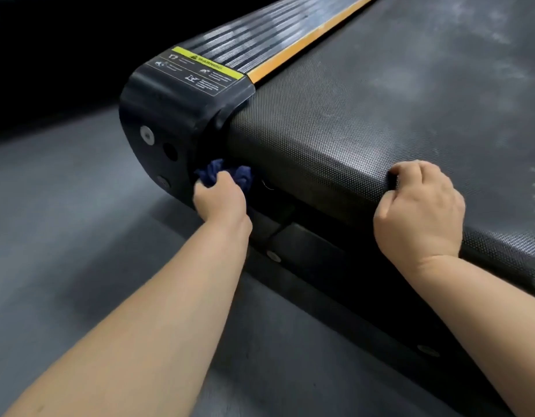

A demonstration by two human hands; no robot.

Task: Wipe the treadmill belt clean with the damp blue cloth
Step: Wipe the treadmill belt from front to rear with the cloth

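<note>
Grey floor lies below; left of centre the left hand clenches the bunched blue cloth beside the end cap, so the right hand, fingers curled on the treadmill belt, should probably pull fresh belt round while the cloth rubs firmly.
</note>
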